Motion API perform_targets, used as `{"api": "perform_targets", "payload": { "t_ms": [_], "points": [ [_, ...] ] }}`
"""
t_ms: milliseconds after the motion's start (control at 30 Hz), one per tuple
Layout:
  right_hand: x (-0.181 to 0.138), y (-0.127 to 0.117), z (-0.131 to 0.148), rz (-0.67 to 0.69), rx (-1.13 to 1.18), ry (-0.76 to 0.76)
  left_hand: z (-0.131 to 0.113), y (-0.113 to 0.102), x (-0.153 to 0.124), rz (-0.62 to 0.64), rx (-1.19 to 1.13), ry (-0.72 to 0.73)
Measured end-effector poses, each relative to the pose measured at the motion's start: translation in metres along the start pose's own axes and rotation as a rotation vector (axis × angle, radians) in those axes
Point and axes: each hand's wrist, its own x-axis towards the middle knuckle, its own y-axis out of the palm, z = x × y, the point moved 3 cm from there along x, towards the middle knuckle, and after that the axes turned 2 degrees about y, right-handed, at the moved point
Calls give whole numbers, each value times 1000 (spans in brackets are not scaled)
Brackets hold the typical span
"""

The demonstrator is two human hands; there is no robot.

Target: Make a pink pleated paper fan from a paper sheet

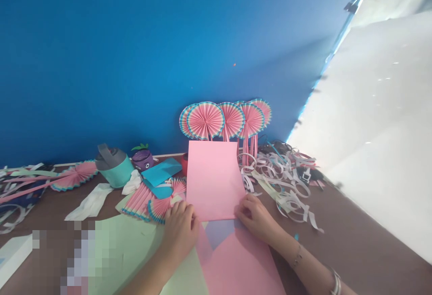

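A pink sheet of paper (214, 178) stands tilted up in front of me, with a narrow edge along its bottom. At its lower left corner the fingers of my left hand (180, 225) are curled on the paper. My right hand (258, 218) pinches the lower right corner, thumb bent toward the fingers. Under both hands lie a second pink sheet (246, 263), a greyish-purple piece (219, 232) and a large pale green sheet (135, 241). Close to my left hand are pleated pink paper pieces (158, 205) with blue edges.
Several round pink paper fans (205, 120) lean against the blue wall panel (135, 61). Curled white paper strips (290, 187) are heaped at right. A teal container (116, 169), a purple cup (143, 159) and crumpled tissue (91, 200) stand or lie at left; another fan (76, 175) lies beyond.
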Motion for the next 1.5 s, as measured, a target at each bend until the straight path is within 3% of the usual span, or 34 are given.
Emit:
{"api": "perform_targets", "payload": {
  "t_ms": [467,633,933,1133,1233,1367,1433,1500],
  "points": [
    [-7,5,3,-58,-137,-36,1,2,-2,3,14,-25],
    [-9,9,2,-69,-184,-40,0,1,-4,-49,6,-18],
    [-11,7,0,-104,-364,31,-6,7,-4,-81,66,370],
    [-15,2,7,-98,-482,68,-9,6,-3,-3,118,444],
    [-16,5,14,-153,-561,-85,-11,4,-2,22,149,448],
    [-20,19,24,-96,-610,-541,-12,5,-3,25,158,458],
    [-20,22,25,-72,-625,-602,-12,6,-3,26,155,459],
    [-20,21,24,-60,-638,-560,-11,6,-3,33,144,454]
  ]
}}
